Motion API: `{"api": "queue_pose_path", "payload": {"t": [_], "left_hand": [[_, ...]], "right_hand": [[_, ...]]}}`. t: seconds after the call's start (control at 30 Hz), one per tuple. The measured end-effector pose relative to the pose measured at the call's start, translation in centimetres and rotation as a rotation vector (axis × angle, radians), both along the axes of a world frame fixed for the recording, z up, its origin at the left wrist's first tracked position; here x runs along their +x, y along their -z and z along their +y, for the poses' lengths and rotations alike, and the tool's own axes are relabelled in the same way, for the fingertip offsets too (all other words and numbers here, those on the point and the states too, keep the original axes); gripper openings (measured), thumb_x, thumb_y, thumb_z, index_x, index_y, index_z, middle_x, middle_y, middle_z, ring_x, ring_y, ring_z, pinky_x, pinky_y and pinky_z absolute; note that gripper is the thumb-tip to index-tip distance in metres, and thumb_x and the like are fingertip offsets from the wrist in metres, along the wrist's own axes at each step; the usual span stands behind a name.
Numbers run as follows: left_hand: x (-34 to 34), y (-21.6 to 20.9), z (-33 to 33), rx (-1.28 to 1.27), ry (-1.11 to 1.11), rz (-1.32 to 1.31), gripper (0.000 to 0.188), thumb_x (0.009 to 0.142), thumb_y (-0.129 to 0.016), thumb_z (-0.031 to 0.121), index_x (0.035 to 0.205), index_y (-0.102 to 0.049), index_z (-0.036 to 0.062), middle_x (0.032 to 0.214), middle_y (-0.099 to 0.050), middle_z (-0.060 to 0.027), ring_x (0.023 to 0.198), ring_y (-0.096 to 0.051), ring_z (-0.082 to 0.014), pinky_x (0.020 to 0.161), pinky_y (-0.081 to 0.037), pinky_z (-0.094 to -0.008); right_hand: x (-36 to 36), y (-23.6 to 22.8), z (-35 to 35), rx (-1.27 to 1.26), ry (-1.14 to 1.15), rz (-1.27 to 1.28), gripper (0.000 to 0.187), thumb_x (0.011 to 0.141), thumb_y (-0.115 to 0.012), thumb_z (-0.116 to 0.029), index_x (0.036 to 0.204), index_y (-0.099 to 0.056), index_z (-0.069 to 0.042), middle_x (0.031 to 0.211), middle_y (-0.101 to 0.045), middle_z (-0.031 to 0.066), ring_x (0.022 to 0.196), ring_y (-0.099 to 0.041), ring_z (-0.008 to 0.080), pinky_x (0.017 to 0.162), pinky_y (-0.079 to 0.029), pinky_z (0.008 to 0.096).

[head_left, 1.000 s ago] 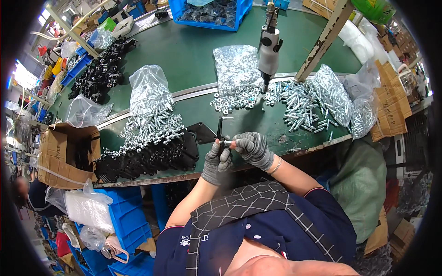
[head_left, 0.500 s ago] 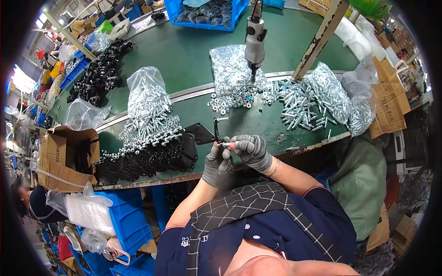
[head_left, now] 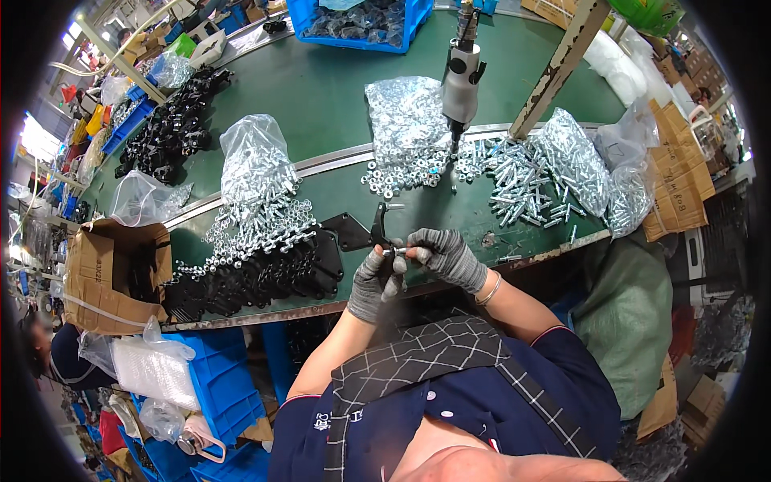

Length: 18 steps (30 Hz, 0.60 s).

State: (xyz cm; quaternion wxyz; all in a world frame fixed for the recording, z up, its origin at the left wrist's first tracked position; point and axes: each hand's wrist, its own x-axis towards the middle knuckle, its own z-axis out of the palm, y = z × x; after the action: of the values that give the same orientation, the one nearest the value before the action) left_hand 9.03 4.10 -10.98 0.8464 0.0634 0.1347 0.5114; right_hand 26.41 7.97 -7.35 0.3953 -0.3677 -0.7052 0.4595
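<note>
In front of my chest, my left hand (head_left: 373, 287), in a grey striped glove with bare fingertips, pinches a black metal bracket (head_left: 378, 228). A silver bolt (head_left: 393, 206) sticks out sideways at the bracket's far end. At its near end is another silver bolt (head_left: 397, 251), lying crosswise between my hands. The thumb and finger of my right hand (head_left: 451, 259), gloved the same way, close on the right end of that bolt. A flat black plate (head_left: 348, 233) rests on the green table just beyond my left hand.
A power screwdriver (head_left: 461, 84) hangs beyond my hands. Nuts spill from a clear bag (head_left: 405, 120); loose bolts (head_left: 514, 189) lie to the right. At left are bolts with nuts (head_left: 261, 221), stacked black plates (head_left: 265, 277) and a cardboard box (head_left: 88, 277). A blue crate (head_left: 414, 36) stands at the back.
The hanging screwdriver has swung to the right. The bracket has turned, showing more of its flat face. My right hand has shifted slightly right, still at the bolt's end.
</note>
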Motion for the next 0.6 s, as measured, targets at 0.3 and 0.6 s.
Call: {"api": "queue_pose_path", "payload": {"t": [0.3, 0.6], "left_hand": [[0.1, -1.3, 2.5, 0.116, -0.074, 0.671, 0.028, 0.09, -0.05, 0.028, 0.095, -0.058, 0.0008, 0.073, -0.064, -0.0121, 0.044, -0.054, -0.0143, 0.035, -0.038, -0.0192], [2.0, 1.0, 4.1, -0.031, -0.099, 0.732, 0.027, 0.089, -0.05, 0.023, 0.088, -0.059, -0.0026, 0.071, -0.063, -0.0122, 0.046, -0.056, -0.0154, 0.036, -0.04, -0.0206]], "right_hand": [[4.3, 2.2, 5.7, 0.11, 0.237, -0.499, 0.017, 0.078, -0.064, -0.017, 0.086, -0.06, -0.003, 0.079, -0.062, 0.0136, 0.073, -0.06, 0.0283, 0.068, -0.048, 0.034], [4.6, 2.2, 9.1, 0.016, 0.299, -0.701, 0.017, 0.077, -0.064, -0.011, 0.093, -0.06, -0.005, 0.077, -0.062, 0.0109, 0.072, -0.06, 0.0198, 0.064, -0.047, 0.0292]]}}
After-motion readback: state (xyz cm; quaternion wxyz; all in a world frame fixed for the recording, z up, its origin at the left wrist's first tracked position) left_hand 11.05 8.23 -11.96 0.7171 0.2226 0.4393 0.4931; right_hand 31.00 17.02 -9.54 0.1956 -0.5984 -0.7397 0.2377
